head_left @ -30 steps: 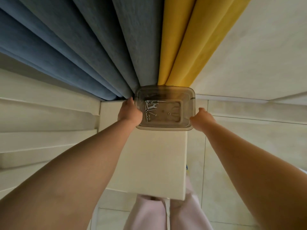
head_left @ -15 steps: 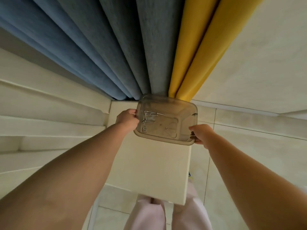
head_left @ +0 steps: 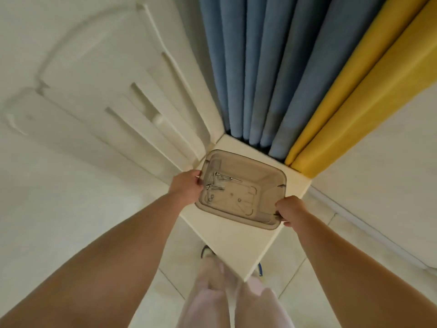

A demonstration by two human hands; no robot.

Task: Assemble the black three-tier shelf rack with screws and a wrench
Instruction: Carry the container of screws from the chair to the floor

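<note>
A clear, smoky-tinted plastic bin point(head_left: 241, 190) sits at the centre of the view, held by both hands over a cream-coloured desk point(head_left: 238, 247) whose corner points toward 6 o'clock. Whether the bin rests on the desk or is lifted just off it cannot be told.

The left hand point(head_left: 186, 187) is at the bin's 9 o'clock side; its grip is closed on the rim there, fingers curled over the edge. The right hand point(head_left: 289, 209) is at the bin's 4 o'clock corner, its grip closed on that corner of the rim, with the thumb on top and fingers wrapping underneath. Both bare forearms run in from the lower corners of the view.

Inside the bin, toward its 9 o'clock side near the left hand, lies a small cluster of silvery screws point(head_left: 216, 183) and what looks like a thin metal wrench among them; the pieces are too small and tangled to separate. A couple of tiny loose parts lie on the bin floor toward its middle. The black shelf rack itself cannot be seen.

Behind the desk, from 12 to 1 o'clock, hang blue curtains point(head_left: 250, 79), and yellow curtains point(head_left: 354, 95) beside them toward 2 o'clock. At 10 o'clock is a white panelled door point(head_left: 99, 91). At 6 o'clock the person's legs in pale trousers point(head_left: 234, 301) stand on a light tiled floor point(head_left: 172, 261).
</note>
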